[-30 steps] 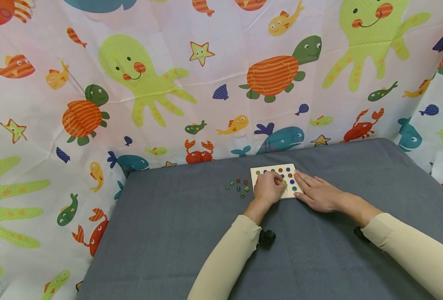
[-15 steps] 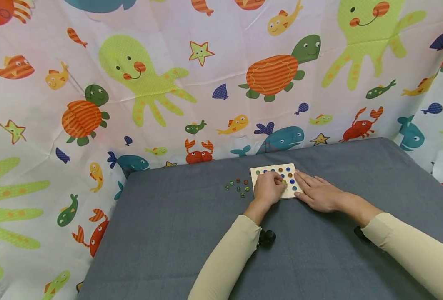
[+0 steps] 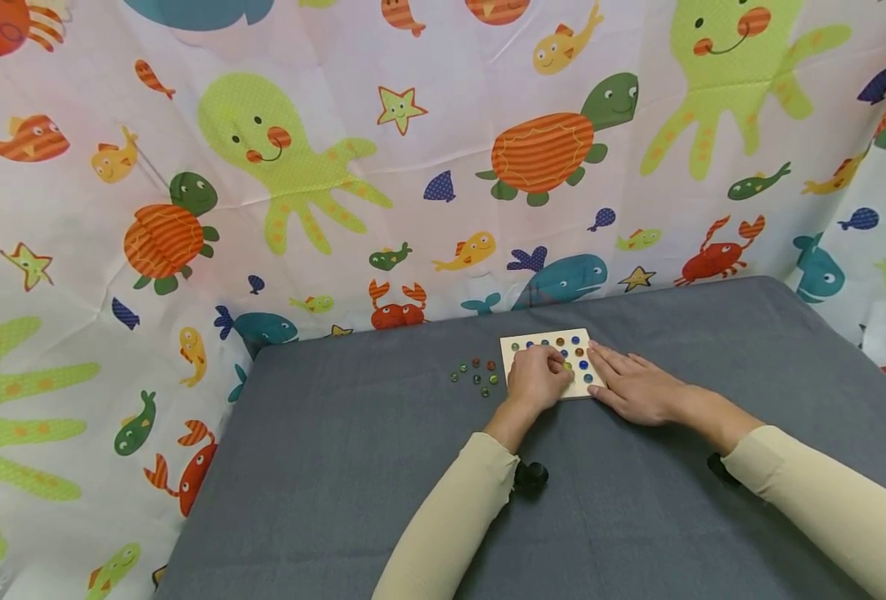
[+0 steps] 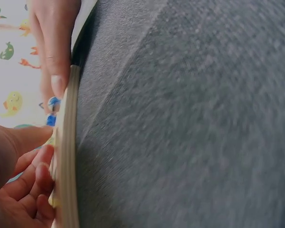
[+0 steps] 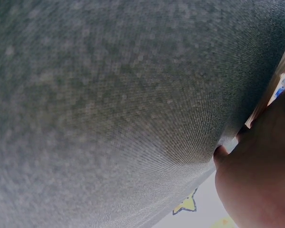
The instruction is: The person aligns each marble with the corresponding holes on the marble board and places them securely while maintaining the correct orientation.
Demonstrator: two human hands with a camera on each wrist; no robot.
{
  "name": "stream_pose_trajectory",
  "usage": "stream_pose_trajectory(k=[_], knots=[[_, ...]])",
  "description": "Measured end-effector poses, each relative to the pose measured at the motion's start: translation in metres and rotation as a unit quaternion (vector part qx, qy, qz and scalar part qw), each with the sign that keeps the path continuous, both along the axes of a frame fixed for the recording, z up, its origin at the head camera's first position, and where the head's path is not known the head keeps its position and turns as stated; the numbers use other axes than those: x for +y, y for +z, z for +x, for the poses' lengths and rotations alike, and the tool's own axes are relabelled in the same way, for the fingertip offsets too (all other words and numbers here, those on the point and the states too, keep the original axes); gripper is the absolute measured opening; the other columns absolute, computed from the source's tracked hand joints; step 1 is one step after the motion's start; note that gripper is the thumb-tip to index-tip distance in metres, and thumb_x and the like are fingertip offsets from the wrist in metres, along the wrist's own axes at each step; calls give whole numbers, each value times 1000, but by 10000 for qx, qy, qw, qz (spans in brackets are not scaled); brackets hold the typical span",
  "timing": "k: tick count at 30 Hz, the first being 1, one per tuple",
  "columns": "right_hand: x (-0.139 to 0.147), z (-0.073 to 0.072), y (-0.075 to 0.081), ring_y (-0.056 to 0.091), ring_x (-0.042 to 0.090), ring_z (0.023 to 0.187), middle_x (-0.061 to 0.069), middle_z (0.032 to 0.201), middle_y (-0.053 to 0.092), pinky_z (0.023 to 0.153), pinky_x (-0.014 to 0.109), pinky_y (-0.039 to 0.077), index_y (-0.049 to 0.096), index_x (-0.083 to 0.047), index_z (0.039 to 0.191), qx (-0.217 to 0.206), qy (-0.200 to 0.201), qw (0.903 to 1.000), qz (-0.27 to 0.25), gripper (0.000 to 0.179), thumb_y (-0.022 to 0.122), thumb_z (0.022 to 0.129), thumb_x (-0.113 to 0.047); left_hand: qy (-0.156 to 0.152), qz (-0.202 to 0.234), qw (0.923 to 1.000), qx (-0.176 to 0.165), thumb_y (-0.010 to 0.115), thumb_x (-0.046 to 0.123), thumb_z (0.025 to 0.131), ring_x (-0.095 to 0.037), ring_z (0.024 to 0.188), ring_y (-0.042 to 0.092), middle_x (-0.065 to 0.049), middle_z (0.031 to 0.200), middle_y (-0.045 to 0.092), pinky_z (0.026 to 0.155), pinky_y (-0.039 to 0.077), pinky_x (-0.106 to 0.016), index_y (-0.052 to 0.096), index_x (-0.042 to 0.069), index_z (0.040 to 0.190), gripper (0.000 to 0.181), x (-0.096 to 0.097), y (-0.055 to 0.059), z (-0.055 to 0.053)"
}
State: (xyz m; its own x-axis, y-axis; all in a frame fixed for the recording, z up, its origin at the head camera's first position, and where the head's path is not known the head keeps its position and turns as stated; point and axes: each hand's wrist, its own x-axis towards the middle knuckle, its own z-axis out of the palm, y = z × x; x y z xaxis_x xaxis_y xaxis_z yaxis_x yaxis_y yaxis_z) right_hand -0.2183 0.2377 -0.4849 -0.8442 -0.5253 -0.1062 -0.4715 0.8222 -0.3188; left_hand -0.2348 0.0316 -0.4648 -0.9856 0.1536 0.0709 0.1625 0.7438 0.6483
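Observation:
A pale wooden board (image 3: pixel 576 389) lies on the grey cloth with blue, amber and green glass marbles set in rows on it. My left hand (image 3: pixel 536 377) is over the board's left part, hiding some of the rows. Its thumb and index finger pinch a yellow-green marble (image 3: pixel 568 366) at the board's surface; in the left wrist view the other fingers curl close to the board's layered edge (image 4: pixel 68 156). My right hand (image 3: pixel 638 393) lies flat with its fingers extended along the board's right edge. Blue marbles (image 3: pixel 583 365) sit close beside its fingertips.
Several loose green and reddish marbles (image 3: pixel 493 379) lie on the cloth left of the board. The grey cloth (image 3: pixel 322 467) covers the table. Behind stands a white curtain (image 3: pixel 443 125) printed with sea animals. A dark wrist device (image 3: pixel 531 477) shows below the left sleeve.

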Motion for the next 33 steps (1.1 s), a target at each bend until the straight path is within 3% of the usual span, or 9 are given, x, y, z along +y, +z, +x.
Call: stream_pose_trajectory(k=[5,9,17,27,33], knots=[[-1,1,1,20,42,153,23,168,14,117,66,18,19,4,160,3,22,10000,41,77,35,110,-52,-336,-150,9993,36,83,25,87,-4,78,61,10,80,71,72,49,-21,78,11,108,25,-8,9,3],[0,0,0,21,43,153,23,168,15,117,67,18,19,4,160,5,20,10000,35,79,35,109,-53,-579,-362,9976,97,81,33,89,-6,80,59,8,91,71,69,47,-23,74,14,120,37,-14,17,8],[1,-4,-2,20,42,154,22,169,13,117,68,17,18,3,161,-35,-8,10000,49,78,38,109,-52,-1053,-683,9915,330,77,43,91,-12,96,63,4,110,70,72,51,-28,69,17,129,47,-24,31,16],[0,-2,-2,20,42,153,22,168,15,117,68,17,19,3,161,20,-3,10000,21,79,36,109,-54,-1218,-818,9878,528,77,43,91,-15,102,63,1,119,67,81,52,-30,69,16,128,47,-45,37,27],[1,-2,-4,19,43,153,23,168,15,117,67,18,19,3,160,16,40,10000,32,79,33,109,-54,-1196,-629,9896,491,79,40,90,-12,89,61,-1,116,68,71,49,-26,70,15,126,45,-54,36,31]])
